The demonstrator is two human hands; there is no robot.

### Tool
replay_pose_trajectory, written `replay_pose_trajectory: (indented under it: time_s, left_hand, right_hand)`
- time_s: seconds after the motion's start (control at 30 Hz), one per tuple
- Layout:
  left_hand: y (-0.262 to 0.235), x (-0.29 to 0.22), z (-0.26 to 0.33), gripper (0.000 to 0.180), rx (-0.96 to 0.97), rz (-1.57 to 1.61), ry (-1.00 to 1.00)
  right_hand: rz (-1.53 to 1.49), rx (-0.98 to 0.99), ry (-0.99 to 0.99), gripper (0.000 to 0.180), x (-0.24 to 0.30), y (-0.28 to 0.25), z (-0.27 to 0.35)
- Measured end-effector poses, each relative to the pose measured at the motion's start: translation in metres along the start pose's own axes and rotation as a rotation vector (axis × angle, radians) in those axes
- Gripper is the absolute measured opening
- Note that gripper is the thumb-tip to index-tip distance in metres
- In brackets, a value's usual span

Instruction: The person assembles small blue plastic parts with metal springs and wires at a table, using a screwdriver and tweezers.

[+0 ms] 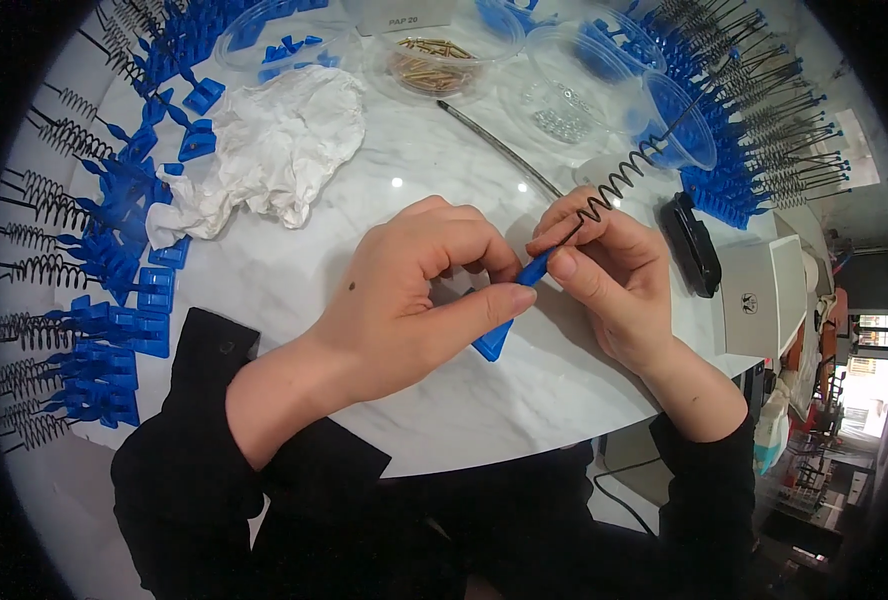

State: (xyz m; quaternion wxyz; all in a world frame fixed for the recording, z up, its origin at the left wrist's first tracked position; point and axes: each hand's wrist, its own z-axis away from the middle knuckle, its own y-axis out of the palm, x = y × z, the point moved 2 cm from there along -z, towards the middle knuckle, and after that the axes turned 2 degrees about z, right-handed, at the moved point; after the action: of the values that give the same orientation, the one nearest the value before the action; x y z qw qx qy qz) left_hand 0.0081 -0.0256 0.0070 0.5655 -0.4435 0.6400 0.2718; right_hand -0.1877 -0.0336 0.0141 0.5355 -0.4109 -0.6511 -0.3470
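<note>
A blue plastic piece (pixel 492 342) with a tapered neck is pinched between the thumb and fingers of my left hand (pixel 404 285). Its wider base sticks out below that thumb. From the neck's upper end a black coiled wire spring (pixel 619 182) rises toward the upper right. My right hand (pixel 619 275) grips the spring's straight lower end with thumb and fingertips, where it meets the blue neck. The fingers cover the joint, so I cannot tell how deep the wire sits.
Blue pieces with springs stand in rows at left (pixel 114 345) and right (pixel 719 195). White crumpled paper (pixel 284 140), a bowl of brass-coloured screws (pixel 432 70), a bowl of small clear parts (pixel 562 122), a metal rod (pixel 499 145), a black oblong tool (pixel 692 245) and a white box (pixel 759 295) surround my hands.
</note>
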Motion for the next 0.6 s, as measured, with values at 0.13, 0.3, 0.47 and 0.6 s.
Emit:
replay_pose_trajectory:
  time_s: [0.13,0.3,0.47,0.6]
  left_hand:
    - [-0.003,0.000,0.001,0.011,0.009,-0.051,-0.009]
    - [-0.002,-0.001,0.000,0.013,-0.052,-0.007,-0.026]
    - [-0.001,0.001,-0.002,0.013,-0.012,-0.027,-0.043]
    - [0.001,-0.001,-0.005,0.011,-0.001,-0.023,-0.039]
  right_hand:
    - [-0.024,-0.034,-0.003,0.009,-0.002,0.003,0.001]
    - [-0.022,-0.011,-0.071,0.009,-0.008,0.005,0.000]
    - [-0.095,-0.034,-0.024,0.008,-0.011,0.002,0.002]
    - [-0.087,-0.026,0.023,0.009,-0.006,-0.001,0.002]
